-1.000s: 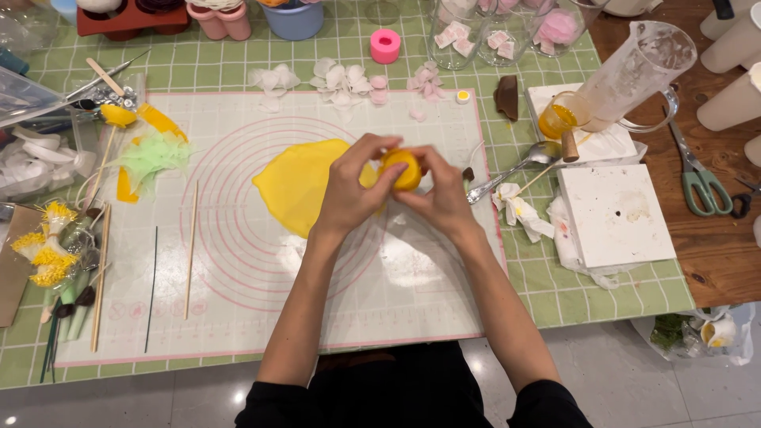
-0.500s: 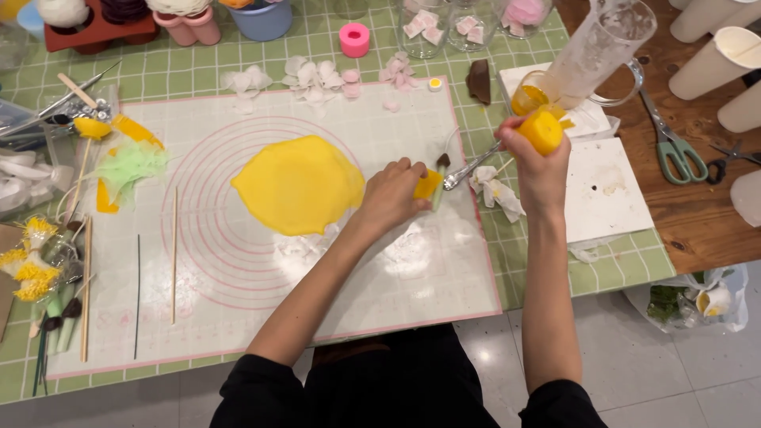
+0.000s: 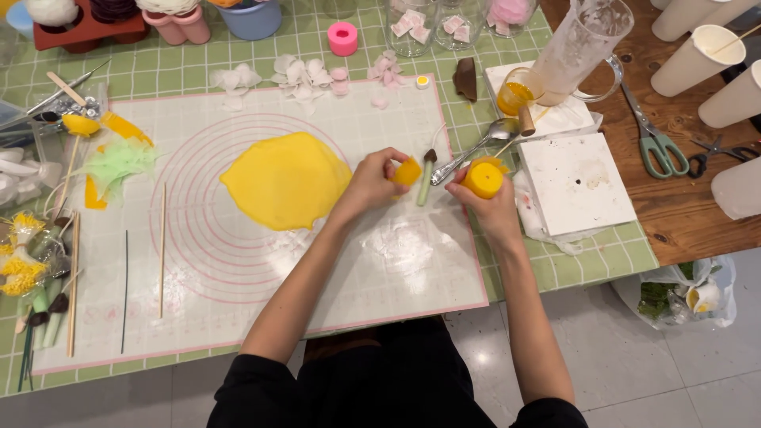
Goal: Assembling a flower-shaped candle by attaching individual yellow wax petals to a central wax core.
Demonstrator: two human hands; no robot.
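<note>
Just beyond the right hand [image 3: 485, 198] a small glass [image 3: 514, 92] holds yellow liquid, and a clear pitcher [image 3: 581, 43] leans over it; its contents cannot be told. Farther back, glass jars [image 3: 412, 24] hold pale pink and white pieces, and to the right on the bare wood stand white paper cups [image 3: 696, 57], their insides hidden. Between the two hands lies a green-handled brush [image 3: 426, 176] with a dark tip, and a metal spoon [image 3: 476, 147] runs from it up toward the glass. Right of the right hand sits a white square tile [image 3: 575, 181], with green scissors [image 3: 652, 139] beyond it. To the left of the left hand [image 3: 371, 184], a flat sheet of yellow dough [image 3: 284, 181] lies on the white mat [image 3: 238, 317] with pink rings that covers the table. The left hand's fingers are pinched on a small yellow piece [image 3: 408, 171], blocky and bright, held just above the mat. The right hand's fingers are wrapped around a yellow ball [image 3: 482, 179], smooth and rounded, raised near the mat's right edge. The two hands are near each other but apart.
</note>
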